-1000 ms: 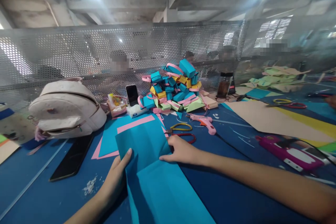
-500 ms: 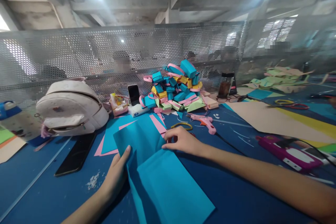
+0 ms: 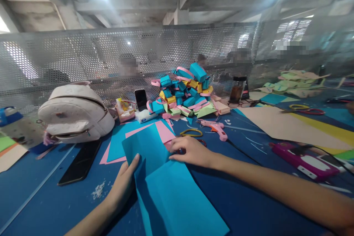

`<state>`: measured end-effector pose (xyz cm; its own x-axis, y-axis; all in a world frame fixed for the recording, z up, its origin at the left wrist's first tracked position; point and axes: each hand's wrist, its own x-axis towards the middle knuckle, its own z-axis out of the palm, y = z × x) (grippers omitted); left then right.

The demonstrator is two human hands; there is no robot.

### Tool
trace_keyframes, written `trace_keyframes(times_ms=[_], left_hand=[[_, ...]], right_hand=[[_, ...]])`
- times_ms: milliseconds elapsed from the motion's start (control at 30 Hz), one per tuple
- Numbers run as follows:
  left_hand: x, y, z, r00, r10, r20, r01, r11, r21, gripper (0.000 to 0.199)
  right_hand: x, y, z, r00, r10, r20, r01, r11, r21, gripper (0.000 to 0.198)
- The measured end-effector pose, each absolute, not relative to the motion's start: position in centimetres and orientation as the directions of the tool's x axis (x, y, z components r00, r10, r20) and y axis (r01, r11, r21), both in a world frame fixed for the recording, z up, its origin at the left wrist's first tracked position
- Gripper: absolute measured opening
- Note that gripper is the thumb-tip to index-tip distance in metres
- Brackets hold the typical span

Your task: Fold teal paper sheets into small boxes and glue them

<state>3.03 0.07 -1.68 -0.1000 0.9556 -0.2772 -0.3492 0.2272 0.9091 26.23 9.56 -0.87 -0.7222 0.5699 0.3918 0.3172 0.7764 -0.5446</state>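
A large sheet of blue paper [image 3: 182,195], partly folded, is held between my two hands above the table. My left hand [image 3: 126,175] grips its left edge, thumb on the front and the other fingers behind. With bent fingers, my right hand [image 3: 190,150] pinches the paper at the fold near its upper right side. Beyond it lie sheets of blue paper [image 3: 117,140] and pink paper [image 3: 164,132]. Yellow-handled scissors [image 3: 191,132] are just behind my right hand, and a pink glue gun [image 3: 217,128] rests farther right.
A heap of small folded paper boxes [image 3: 184,94] stands at the back before a perforated metal screen [image 3: 155,48]. On the left are a white backpack [image 3: 76,114] and a black phone [image 3: 80,164]. To the right lie a magenta device [image 3: 304,162] and beige card [image 3: 282,125].
My right hand has shifted slightly left and down along the fold. The paper's upper flap has tipped a little, showing more of the pink sheet behind. My left hand stays nearly in place.
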Motion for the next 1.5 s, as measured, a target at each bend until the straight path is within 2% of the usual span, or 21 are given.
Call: trace_keyframes(times_ms=[167,367,500,800,1200,1333,1500], left_hand=[[2.9,0.0,-1.7,-0.072,0.968,-0.241,-0.264,0.214,0.941,0.042],[2.7,-0.1,-2.3,0.038,0.971,-0.235,-0.193,0.238,0.952,0.050],[2.6,-0.1,-2.5,0.052,0.976,-0.209,-0.148,0.215,0.965,0.050],[2.8,-0.3,-2.4,0.072,0.980,-0.184,-0.191,0.194,0.962,0.048],[2.3,0.2,-3.4,0.032,0.989,-0.143,-0.165,0.146,0.975,0.049],[2.6,0.2,-3.1,-0.016,0.991,-0.130,-0.177,0.125,0.976,0.050],[2.8,-0.1,-2.8,0.003,0.989,-0.147,-0.228,0.144,0.963,0.049]], right_hand=[[26.1,9.1,-0.6,-0.770,0.526,0.362,0.319,0.807,-0.496,0.012],[25.5,8.4,-0.2,-0.780,0.553,0.293,0.384,0.792,-0.474,0.012],[24.9,8.0,-0.1,-0.760,0.596,0.259,0.429,0.759,-0.490,0.012],[23.3,7.7,0.3,-0.701,0.658,0.275,0.497,0.728,-0.473,0.011],[21.5,7.5,1.2,-0.717,0.630,0.296,0.504,0.764,-0.403,0.005],[21.5,7.3,1.3,-0.709,0.640,0.296,0.515,0.756,-0.404,0.008],[21.8,7.0,1.1,-0.706,0.639,0.307,0.503,0.756,-0.419,0.013]])
